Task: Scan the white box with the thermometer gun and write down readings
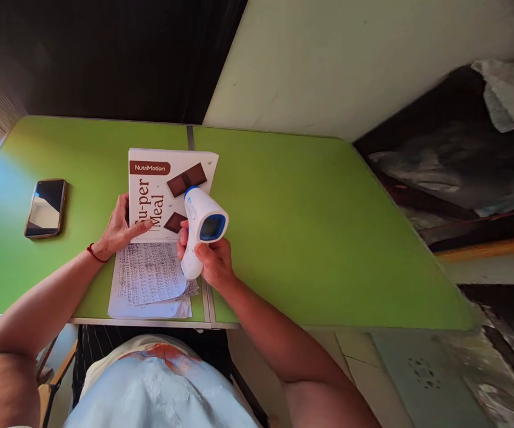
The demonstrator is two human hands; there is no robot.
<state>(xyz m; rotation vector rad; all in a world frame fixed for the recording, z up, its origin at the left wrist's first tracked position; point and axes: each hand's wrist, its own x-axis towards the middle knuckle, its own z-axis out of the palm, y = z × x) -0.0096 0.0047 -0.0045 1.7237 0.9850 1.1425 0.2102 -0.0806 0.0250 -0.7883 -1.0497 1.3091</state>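
In my right hand (215, 260) is a white and blue infrared thermometer (204, 208), gripped by its handle, with its dark screen facing me. Its front end overlaps the right side of a white box (150, 209) printed "NutriMotion" and "Meal" with brown chocolate pieces. My left hand (120, 226) holds that box by its lower left edge, thumb across the front and the other fingers hidden behind. Beneath the box's lower edge, handwritten paper sheets (150, 279) lie in a loose stack on the green table (310, 238).
A smartphone (46, 208) lies on the table at the left. A metal seam (207, 306) divides the tabletop. Behind it are a dark panel (105, 59) and a pale wall (305, 71). Plastic-covered items (453, 160) fill a shelf on the right.
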